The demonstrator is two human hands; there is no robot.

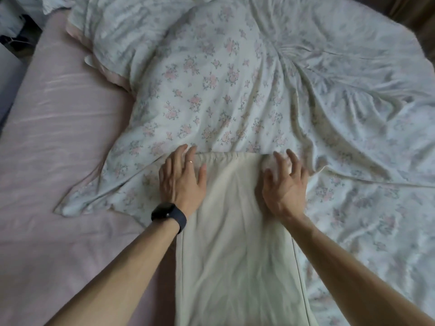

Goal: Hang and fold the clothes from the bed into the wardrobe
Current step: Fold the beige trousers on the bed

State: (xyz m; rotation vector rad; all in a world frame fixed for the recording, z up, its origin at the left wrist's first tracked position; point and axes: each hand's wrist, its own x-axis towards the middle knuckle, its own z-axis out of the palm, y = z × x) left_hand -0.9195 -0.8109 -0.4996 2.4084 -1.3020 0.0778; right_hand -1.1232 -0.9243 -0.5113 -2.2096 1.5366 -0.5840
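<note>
Laid flat and lengthwise on the bed [47, 243]: one folded cream garment [235, 243], running from the near edge of view up to a stitched hem [219, 156] at the far end. Resting partly on the pink sheet [66, 128] along the left side and partly on the floral duvet [223, 90] along the right side and far end. Lightly creased down the middle; a seam visible along the right edge.

Left grip [180, 180]: placed palm-down on the far-left corner of the garment. Fingers straight and close together, fingertips reaching past the hem onto the duvet, thumb lying on the cream cloth. Pressing flat, nothing grasped. Fitted with a thin ring [190, 162] on one finger and a black smartwatch [168, 214] at the wrist, screen dark.

Right grip [283, 191]: positioned over the far-right corner of the garment, across the right edge. Fingers [279, 158] spread apart and slightly bent, blurred at the tips. Nothing enclosed. Contact between the fingertips and the cloth cannot be told.

Both grips level with each other near the hem, with the width of the garment between them.

Bunched in folds across the far right of the bed: the rest of the duvet. At far left, against the duvet: a floral pillow [113, 31].
</note>
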